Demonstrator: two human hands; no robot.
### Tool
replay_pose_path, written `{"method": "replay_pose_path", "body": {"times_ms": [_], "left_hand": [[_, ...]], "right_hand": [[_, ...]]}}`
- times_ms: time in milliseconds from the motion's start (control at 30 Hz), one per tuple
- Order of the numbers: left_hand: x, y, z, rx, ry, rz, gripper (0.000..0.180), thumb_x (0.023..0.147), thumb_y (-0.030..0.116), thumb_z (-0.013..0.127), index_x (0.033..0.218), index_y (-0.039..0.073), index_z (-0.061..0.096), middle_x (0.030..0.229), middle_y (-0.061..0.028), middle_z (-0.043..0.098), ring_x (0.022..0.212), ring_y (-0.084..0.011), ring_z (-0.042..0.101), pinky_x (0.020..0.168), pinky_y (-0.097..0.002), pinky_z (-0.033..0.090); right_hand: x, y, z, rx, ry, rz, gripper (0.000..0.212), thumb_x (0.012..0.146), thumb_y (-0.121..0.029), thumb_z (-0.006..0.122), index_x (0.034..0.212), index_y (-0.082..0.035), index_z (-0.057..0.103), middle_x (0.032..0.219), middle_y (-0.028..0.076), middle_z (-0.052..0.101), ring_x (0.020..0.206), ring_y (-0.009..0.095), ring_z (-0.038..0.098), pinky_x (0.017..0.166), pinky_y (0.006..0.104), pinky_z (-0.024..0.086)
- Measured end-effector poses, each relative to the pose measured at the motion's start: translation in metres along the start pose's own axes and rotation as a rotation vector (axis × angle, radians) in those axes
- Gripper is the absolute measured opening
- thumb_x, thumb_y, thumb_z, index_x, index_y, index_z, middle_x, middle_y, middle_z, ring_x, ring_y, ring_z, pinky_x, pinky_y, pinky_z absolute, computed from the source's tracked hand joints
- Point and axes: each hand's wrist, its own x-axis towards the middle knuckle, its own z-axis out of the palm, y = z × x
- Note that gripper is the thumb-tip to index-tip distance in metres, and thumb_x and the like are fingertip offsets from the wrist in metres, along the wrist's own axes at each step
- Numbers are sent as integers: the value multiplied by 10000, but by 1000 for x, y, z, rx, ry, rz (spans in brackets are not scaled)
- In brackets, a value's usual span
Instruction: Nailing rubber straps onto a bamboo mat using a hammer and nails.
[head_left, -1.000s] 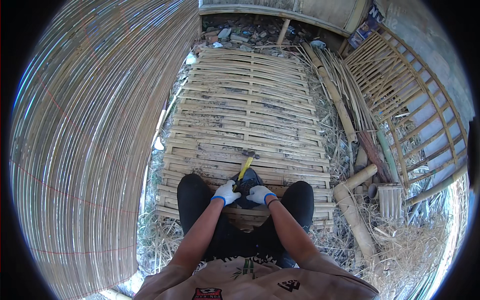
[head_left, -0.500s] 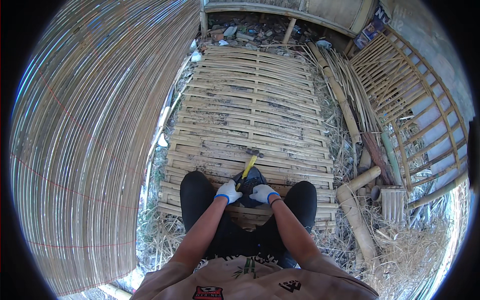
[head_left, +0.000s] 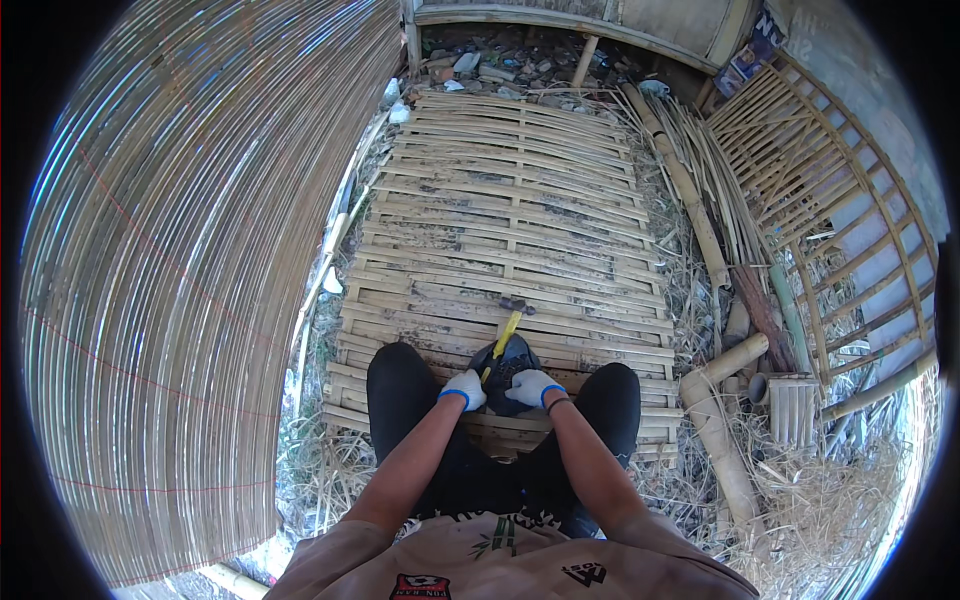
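Observation:
A dark bag or cloth pouch (head_left: 514, 366) sits between my knees on the bamboo slat panel (head_left: 500, 240). My left hand (head_left: 464, 389), in a white glove with a blue cuff, is closed at its left edge. On its right edge my right hand (head_left: 533, 387), gloved the same way, has its fingers curled in. A hammer with a yellow handle (head_left: 508, 332) lies slanted across the pouch, its dark head (head_left: 517, 305) pointing away from me. The lower end of the handle comes close to my left fingers. What my fingertips pinch is hidden by the gloves.
A tall bamboo screen (head_left: 180, 280) stands along the left. At right lie a thick bamboo pole (head_left: 690, 205), thin strips, cut bamboo pieces (head_left: 725, 440) and dry straw. A bamboo rack (head_left: 830, 190) leans on the right wall. Rubble (head_left: 500, 65) lies at the far end.
My left hand has drawn slightly down from the hammer handle, its fingers more curled. My right hand stays at the pouch's right edge. The whole view has shifted a little.

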Motion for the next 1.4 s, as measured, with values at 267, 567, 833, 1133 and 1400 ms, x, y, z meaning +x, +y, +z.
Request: {"method": "replay_pose_path", "body": {"times_ms": [267, 567, 833, 1133, 1400], "left_hand": [[10, 1, -7, -498, -123, -144, 469, 786, 402, 680, 911, -50, 694, 807, -207, 690, 745, -314, 684, 708, -396, 531], [4, 6, -11, -157, 205, -21, 543, 780, 461, 627, 1042, -10, 692, 1065, -266, 668, 1021, -397, 646, 910, -473, 506], [8, 1, -7, -142, 221, -13, 522, 790, 475, 627, 1017, 11, 704, 1029, -256, 676, 998, -408, 646, 895, -475, 503], [7, 0, -11, -129, 229, 46, 482, 800, 459, 612, 967, 17, 711, 945, -259, 687, 934, -407, 666, 827, -469, 510], [17, -7, -5, -210, 171, -16, 505, 775, 461, 631, 951, -6, 708, 960, -267, 684, 954, -419, 657, 845, -481, 506]], "right_hand": [[-4, -3, -4, -5, -1, 22, 402, 838, -414, 624, 1017, -68, 722, 1067, 183, 688, 1018, 351, 644, 897, 426, 499], [-1, 3, -1, 17, 20, 23, 378, 828, -421, 652, 969, -76, 718, 1023, 153, 699, 970, 335, 653, 859, 415, 506], [2, 3, 1, -43, 1, -3, 397, 837, -427, 626, 974, -66, 723, 1035, 173, 694, 993, 344, 649, 886, 425, 499], [9, 4, 6, -70, 50, -31, 417, 843, -420, 616, 985, -45, 731, 1033, 198, 692, 1004, 362, 651, 884, 436, 502], [4, 2, 6, -56, 55, -21, 412, 838, -418, 623, 981, -48, 738, 1016, 201, 699, 985, 361, 659, 881, 435, 506]]}}
